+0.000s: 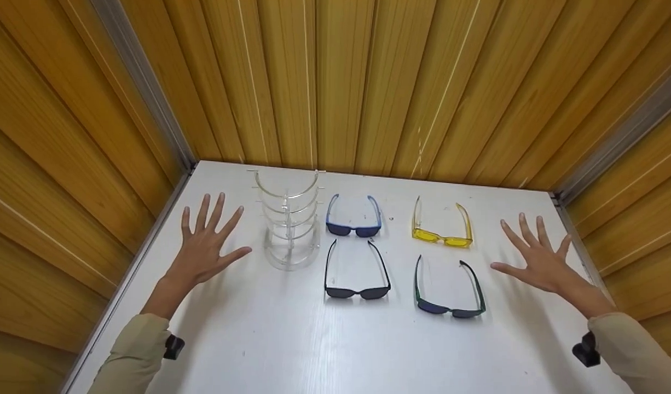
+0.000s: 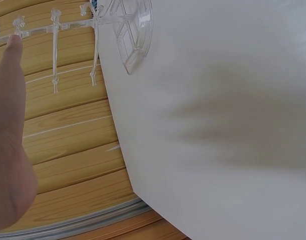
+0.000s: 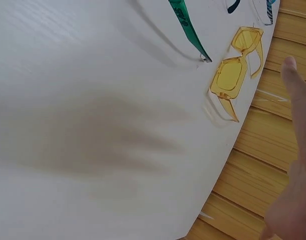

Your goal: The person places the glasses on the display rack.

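Observation:
My left hand (image 1: 204, 251) is held above the table with its fingers spread, left of a clear plastic glasses stand (image 1: 289, 236) with several curved tiers. Over the table's right side my right hand (image 1: 542, 262) is spread the same way and holds nothing. Between the hands lie sunglasses with their temples unfolded: a blue pair (image 1: 353, 230) and a black pair (image 1: 357, 293) beside the stand, then a yellow pair (image 1: 442, 238) and a dark green pair (image 1: 450, 311) nearer my right hand. In the right wrist view, the yellow glasses (image 3: 230, 75) appear close to the thumb.
The white table (image 1: 291, 339) is bounded by yellow wood-patterned panels (image 1: 341, 82) at the back and both sides. Grey metal strips (image 1: 149, 82) run along the corners. A small black device (image 1: 173, 347) sits at each wrist.

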Tool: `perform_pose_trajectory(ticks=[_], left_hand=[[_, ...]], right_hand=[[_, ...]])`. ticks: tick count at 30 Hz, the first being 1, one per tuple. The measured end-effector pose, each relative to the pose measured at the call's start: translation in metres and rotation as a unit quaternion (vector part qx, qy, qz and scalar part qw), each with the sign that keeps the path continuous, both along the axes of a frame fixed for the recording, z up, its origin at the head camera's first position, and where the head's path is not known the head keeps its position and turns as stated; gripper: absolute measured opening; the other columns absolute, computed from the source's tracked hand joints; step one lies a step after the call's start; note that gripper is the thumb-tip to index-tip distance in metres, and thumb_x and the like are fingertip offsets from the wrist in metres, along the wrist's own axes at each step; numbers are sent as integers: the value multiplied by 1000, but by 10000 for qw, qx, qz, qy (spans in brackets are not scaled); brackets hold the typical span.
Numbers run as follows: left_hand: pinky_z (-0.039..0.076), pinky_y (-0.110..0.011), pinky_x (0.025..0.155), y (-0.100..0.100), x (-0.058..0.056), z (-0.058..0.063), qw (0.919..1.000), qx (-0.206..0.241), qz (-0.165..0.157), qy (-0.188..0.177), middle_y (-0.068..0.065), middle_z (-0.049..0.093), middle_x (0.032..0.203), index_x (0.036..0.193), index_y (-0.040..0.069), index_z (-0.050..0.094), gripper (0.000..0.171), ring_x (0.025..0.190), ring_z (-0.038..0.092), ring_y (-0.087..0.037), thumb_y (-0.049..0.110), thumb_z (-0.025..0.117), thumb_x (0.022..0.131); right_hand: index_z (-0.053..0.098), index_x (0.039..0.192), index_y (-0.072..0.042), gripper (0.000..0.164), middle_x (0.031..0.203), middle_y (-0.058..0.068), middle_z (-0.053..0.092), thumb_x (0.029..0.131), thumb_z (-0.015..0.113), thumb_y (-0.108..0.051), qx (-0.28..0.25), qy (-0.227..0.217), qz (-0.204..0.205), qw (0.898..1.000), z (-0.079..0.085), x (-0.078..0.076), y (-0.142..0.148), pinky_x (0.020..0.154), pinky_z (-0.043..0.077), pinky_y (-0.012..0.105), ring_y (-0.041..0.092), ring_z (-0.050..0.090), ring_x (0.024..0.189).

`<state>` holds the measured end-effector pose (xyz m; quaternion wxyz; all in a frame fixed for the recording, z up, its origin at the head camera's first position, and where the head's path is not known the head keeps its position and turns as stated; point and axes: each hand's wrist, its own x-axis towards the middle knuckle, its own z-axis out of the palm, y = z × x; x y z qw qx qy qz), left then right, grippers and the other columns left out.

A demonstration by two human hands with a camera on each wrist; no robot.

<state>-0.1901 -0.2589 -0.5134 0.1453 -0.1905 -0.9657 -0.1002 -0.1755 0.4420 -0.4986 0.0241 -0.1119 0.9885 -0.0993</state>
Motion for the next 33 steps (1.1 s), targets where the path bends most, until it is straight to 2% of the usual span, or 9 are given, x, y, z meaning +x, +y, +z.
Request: perform_pose_trajectory(ticks=[2,6,15,25,33], left_hand=[[-5,-75,119,0,1,-2,9998,147,21,-144,-18,8,172,162,25,28,87,158,1,-45,67,57,92],[-5,-75,119,1,4,-4,9979,441,85,-476,-18,5,172,164,25,25,87,158,-3,-45,62,60,92],[-7,-72,121,11,9,1,9904,946,200,-985,-15,0,173,165,24,19,88,159,-7,-42,58,59,94],[3,-70,120,21,17,-5,9747,1715,47,-1433,-16,10,173,165,18,17,88,158,7,-43,47,62,95],[9,-70,118,29,24,-12,9630,2162,-98,-1606,-15,21,170,165,18,19,85,154,19,-42,44,63,97]], right_hand=[[3,166,-27,103,168,29,-6,91,64,-62,-145,-185,-65,9997,0,0,-4,97,-20,90,59,-17,150],[3,166,-25,103,168,29,-10,92,64,-60,-453,-473,-133,9978,2,1,-15,98,-21,90,58,-19,150],[3,166,-19,103,167,30,-10,93,66,-54,-1019,-736,-102,9920,6,4,-32,100,-15,91,59,-15,150],[-3,166,-21,102,168,28,-10,95,68,-42,-1960,-1122,44,9742,2,6,-49,101,-11,91,57,-15,151],[-1,166,-21,102,171,24,-6,96,68,-45,-1983,-1429,42,9697,-2,8,-65,107,1,89,54,-9,154]])
